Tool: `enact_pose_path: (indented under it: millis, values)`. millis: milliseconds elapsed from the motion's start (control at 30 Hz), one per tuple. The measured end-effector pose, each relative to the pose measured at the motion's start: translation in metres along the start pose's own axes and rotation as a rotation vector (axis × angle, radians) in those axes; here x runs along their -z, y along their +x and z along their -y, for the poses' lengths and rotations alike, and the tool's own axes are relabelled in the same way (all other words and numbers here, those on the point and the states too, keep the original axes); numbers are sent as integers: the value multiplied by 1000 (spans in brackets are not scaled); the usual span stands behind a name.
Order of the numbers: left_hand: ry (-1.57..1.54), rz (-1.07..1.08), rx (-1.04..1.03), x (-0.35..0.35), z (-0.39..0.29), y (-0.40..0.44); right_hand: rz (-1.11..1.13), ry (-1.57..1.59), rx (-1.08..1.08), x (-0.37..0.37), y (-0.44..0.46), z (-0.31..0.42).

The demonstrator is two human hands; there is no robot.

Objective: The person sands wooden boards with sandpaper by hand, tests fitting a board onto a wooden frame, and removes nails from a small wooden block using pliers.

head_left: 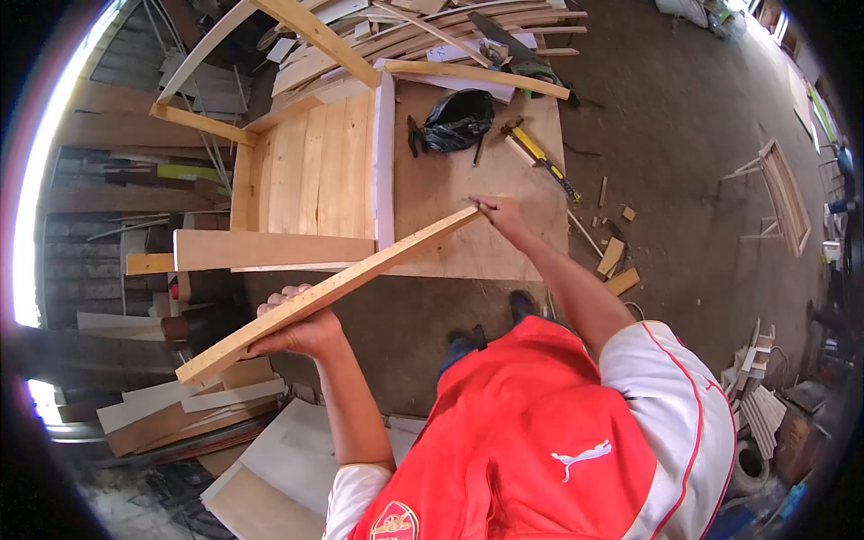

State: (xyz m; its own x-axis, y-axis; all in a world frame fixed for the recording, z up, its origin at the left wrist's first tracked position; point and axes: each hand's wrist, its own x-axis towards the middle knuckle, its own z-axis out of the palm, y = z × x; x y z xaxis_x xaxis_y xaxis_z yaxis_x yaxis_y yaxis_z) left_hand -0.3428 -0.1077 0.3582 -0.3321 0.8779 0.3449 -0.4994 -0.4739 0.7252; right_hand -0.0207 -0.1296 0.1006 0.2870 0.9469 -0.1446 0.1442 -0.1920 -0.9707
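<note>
A long wooden strip [378, 267] slants across my front, its right end higher in view than its left. My left hand [301, 326] wraps around the strip near its lower left end, thumb below and fingertips over the far side. At the other end, my right hand [499, 218] pinches the tip. Just beyond the strip, a wooden furniture frame [315, 171] with a slatted panel and protruding legs rests on a plywood sheet [504, 243]. The strip crosses in front of the frame's near corner; I cannot tell whether they touch.
On the plywood lie a black plastic bag [459, 120] and a yellow-and-black tool [544, 162]. Wood offcuts [616, 265] litter the floor at right. Long boards [432, 36] are piled behind, and sheet scraps [189, 405] lie at lower left. A wooden frame with legs [785, 198] stands far right.
</note>
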Motion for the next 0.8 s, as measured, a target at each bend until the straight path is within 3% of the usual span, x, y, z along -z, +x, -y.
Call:
enact_pose_path:
  millis: [133, 233, 333, 467, 533, 767, 800]
  values:
    - [-167, 359, 8, 8, 3, 9, -52, -68, -43, 3, 10, -32]
    - [-261, 382, 4, 3, 5, 8, 16, 70, 81, -12, -27, 21]
    - [-298, 411, 3, -1, 4, 5, 9, 128, -9, -17, -25, 1]
    - [-334, 447, 1, -1, 6, 0, -60, 204, 42, -22, -22, -2]
    - [-331, 473, 1, -5, 3, -1, 8, 261, 63, -33, -53, 44]
    - [-333, 546, -28, -9, 3, -8, -58, 199, 86, -24, -53, 48]
    - [-359, 478, -27, -5, 6, -8, -16, 234, 75, -30, -72, 86]
